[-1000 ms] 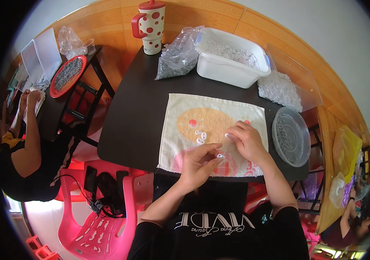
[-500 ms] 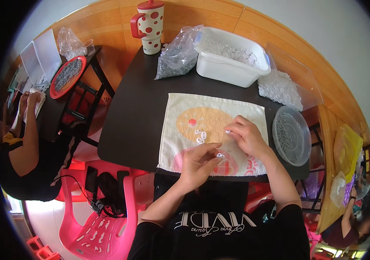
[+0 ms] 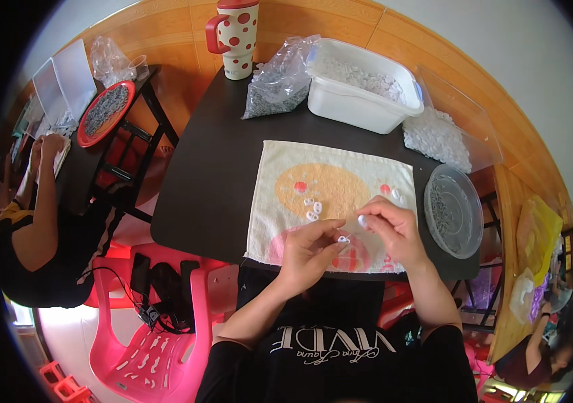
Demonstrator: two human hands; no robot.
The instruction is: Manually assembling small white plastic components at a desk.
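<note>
My left hand [image 3: 308, 256] is over the near part of a printed cream towel [image 3: 268, 176], closed in a pinch on a small white plastic piece with holes [image 3: 343, 240]. To its right and slightly farther away, my right hand [image 3: 397, 232] pinches a small white oval plastic piece [image 3: 362, 220]. The two pieces are apart. Several white pieces with holes [image 3: 313, 212] lie in a cluster on the towel, beyond my left hand. A few white oval pieces [image 3: 397, 196] rest near the towel's right edge, just past my right hand.
A white tub of pieces [image 3: 360, 113], a bag of grey parts [image 3: 276, 94] and a spotted tumbler [image 3: 238, 43] stand at the back of the dark table [image 3: 196, 181]. At right are a bag of white pieces [image 3: 436, 138] and a round clear container [image 3: 458, 228]. Another person works at left.
My right hand has drawn nearer to me, and the white oval piece in its pinch now shows more. White pieces by the towel's right edge have come into sight. The left hand stays about still.
</note>
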